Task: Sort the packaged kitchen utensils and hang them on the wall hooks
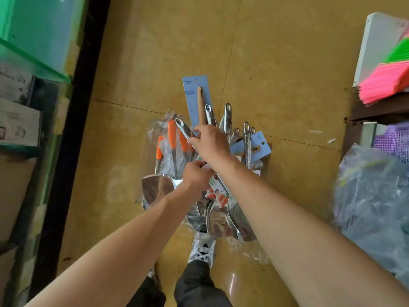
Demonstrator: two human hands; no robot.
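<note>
Head view, looking down. A bundle (pixel 177 165) of utensils in clear plastic sleeves is gathered in front of the person, above a tan floor (pixel 155 63) and a shoe (pixel 202 249). The left hand (pixel 195 173) has its fingers curled round the middle of the bundle, where the shafts cross. The right hand (pixel 210 144) reaches over from the other side, fingers bent and closed on a steel handle (pixel 182 127) whose eyelet end sticks out past the knuckles; whether it grips a second piece beneath cannot be told. Fanned out beyond the hands are orange-handled pieces (pixel 171 134), a blue card (pixel 195 94) carrying a wooden handle, and further steel handles with hanging eyes. Broad polished blades (pixel 156 189) and bowls lie at the near end. Shelves (pixel 33 63) stand at the left edge; pink and green bristles (pixel 385 83) show at the right. No wall hooks are in view. Judged from this arrangement, the task is at an early stage: the kinds are mixed in one bundle, one steel piece appears to be singled out, and nothing can be seen hung. Separating the kinds and all of the hanging seem to be left.
</note>
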